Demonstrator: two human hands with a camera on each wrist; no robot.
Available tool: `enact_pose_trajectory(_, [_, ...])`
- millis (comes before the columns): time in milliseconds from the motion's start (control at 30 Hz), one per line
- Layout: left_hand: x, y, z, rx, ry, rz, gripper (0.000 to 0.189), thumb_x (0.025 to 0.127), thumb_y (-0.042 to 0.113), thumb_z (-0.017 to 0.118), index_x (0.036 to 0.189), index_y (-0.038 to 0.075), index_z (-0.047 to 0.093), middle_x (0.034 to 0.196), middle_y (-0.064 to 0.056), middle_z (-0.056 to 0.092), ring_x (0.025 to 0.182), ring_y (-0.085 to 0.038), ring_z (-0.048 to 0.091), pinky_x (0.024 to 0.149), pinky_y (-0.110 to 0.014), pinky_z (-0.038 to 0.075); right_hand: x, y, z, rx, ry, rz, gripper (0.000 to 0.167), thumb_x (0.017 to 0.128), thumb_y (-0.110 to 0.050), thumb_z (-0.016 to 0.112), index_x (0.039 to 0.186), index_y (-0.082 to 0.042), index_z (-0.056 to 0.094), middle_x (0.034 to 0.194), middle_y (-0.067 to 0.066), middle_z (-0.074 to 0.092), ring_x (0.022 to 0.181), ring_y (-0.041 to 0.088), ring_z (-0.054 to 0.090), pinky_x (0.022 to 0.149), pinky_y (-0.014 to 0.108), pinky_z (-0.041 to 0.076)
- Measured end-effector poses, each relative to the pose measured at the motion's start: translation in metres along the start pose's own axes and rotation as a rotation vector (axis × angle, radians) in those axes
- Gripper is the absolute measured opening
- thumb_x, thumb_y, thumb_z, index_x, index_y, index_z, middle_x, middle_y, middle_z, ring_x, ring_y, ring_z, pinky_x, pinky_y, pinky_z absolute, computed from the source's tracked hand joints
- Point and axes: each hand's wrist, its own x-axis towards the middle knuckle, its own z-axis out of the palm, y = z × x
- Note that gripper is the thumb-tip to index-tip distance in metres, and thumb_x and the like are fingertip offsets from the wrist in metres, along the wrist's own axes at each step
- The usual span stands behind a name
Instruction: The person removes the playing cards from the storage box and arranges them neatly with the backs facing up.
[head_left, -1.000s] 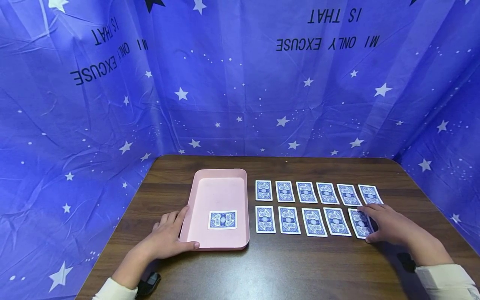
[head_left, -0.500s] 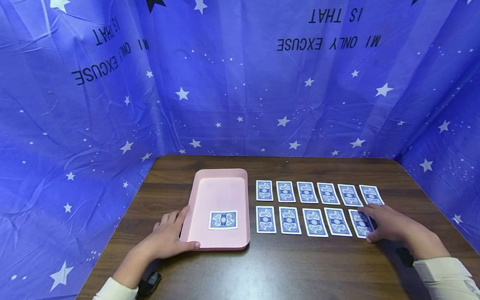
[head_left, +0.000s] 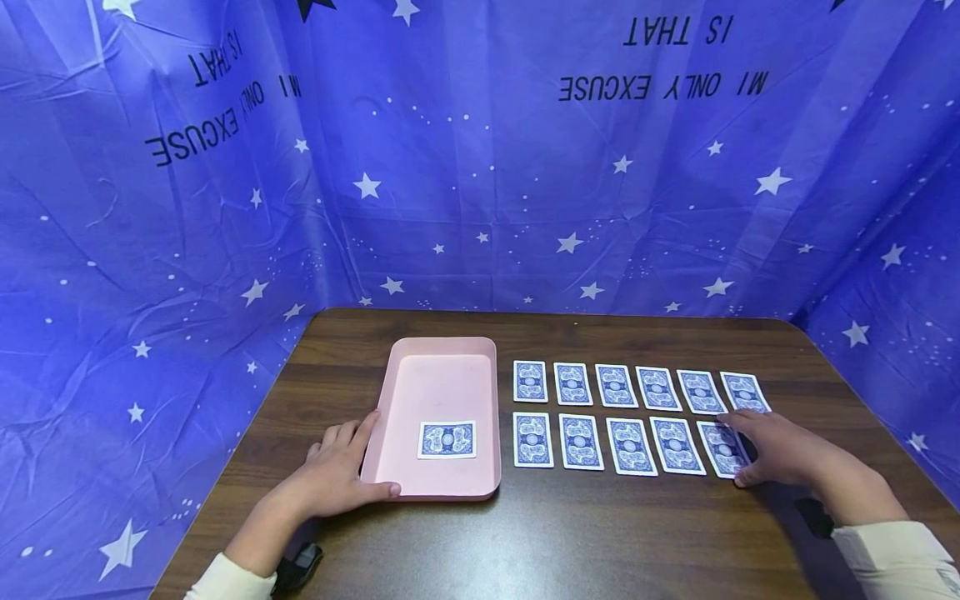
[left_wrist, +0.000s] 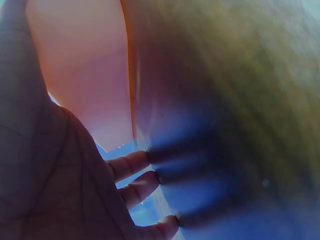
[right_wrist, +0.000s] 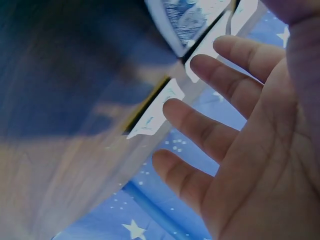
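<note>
My left hand [head_left: 337, 467] rests at the near left corner of a pink tray [head_left: 491, 450], thumb along the front edge and fingers by the left side. In the tray lies one blue-backed playing card [head_left: 447, 440], face down and sideways. My right hand [head_left: 783, 454] is over the rightmost card of the near row [head_left: 722, 450], index finger near its far end and thumb at its near right corner. Part of that card is hidden under the hand. In the right wrist view the fingers [right_wrist: 200, 127] are spread and nearly straight, with white-edged cards beyond them.
Right of the tray, face-down cards lie in two rows, a far row [head_left: 616, 386] and a near row [head_left: 631, 446]. They lie on a brown wooden table [head_left: 525, 542]. Blue starry cloth [head_left: 480, 167] hangs behind and at both sides.
Both hands, the tray and the cards keep their places. Only the head view has shifted very slightly.
</note>
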Motion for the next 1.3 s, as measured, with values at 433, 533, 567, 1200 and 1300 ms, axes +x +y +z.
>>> enact_pose_trajectory(433, [0.001,-0.002,0.003,-0.004,0.008,-0.004,0.120,0.069,0.076,0.070,0.156,0.007,0.024,0.139,-0.023,0.045,0.127,-0.043,0.040,0.092,-0.064,0.036,0.005,-0.035,-0.019,-0.019,0.089,-0.085,0.086,0.058,-0.030,0.092,0.129,0.004,0.059,0.127,0.031,0.057,0.117,0.057,0.049,0.092,0.065,0.038])
enact_pose_trajectory(533, [0.001,-0.001,0.003,-0.002,0.004,-0.002,0.120,0.069,0.076,0.069,0.157,0.007,0.023,0.139,-0.023,0.045,0.127,-0.043,0.040,0.091,-0.064,0.036,0.014,-0.051,-0.026,-0.039,0.107,-0.123,0.084,0.059,-0.027,0.092,0.130,0.003,0.059,0.128,0.028,0.057,0.116,0.055,0.050,0.091,0.065,0.040])
enact_pose_trajectory(567, [0.001,-0.001,0.002,-0.002,0.004,-0.001,0.121,0.069,0.076,0.069,0.157,0.007,0.023,0.139,-0.023,0.045,0.127,-0.043,0.040,0.091,-0.064,0.036,0.017,-0.056,-0.028,-0.049,0.112,-0.139,0.084,0.059,-0.027,0.093,0.130,0.003,0.059,0.128,0.027,0.057,0.115,0.055,0.051,0.091,0.064,0.040])
enact_pose_trajectory(1200, [0.000,-0.001,0.001,-0.003,0.002,-0.010,0.122,0.068,0.077,0.070,0.157,0.007,0.023,0.139,-0.024,0.044,0.128,-0.044,0.039,0.091,-0.064,0.036,0.089,-0.145,-0.052,-0.247,0.095,-0.369,0.085,0.068,-0.028,0.092,0.140,-0.004,0.054,0.139,0.018,0.054,0.128,0.043,0.047,0.102,0.059,0.037])
enact_pose_trajectory(1300, [0.001,-0.001,0.001,0.004,-0.001,-0.011,0.122,0.068,0.078,0.068,0.157,0.008,0.023,0.140,-0.024,0.045,0.128,-0.043,0.039,0.091,-0.063,0.036,0.101,-0.162,-0.052,-0.273,0.082,-0.399,0.085,0.069,-0.030,0.091,0.141,-0.006,0.053,0.141,0.017,0.053,0.130,0.041,0.046,0.104,0.057,0.036])
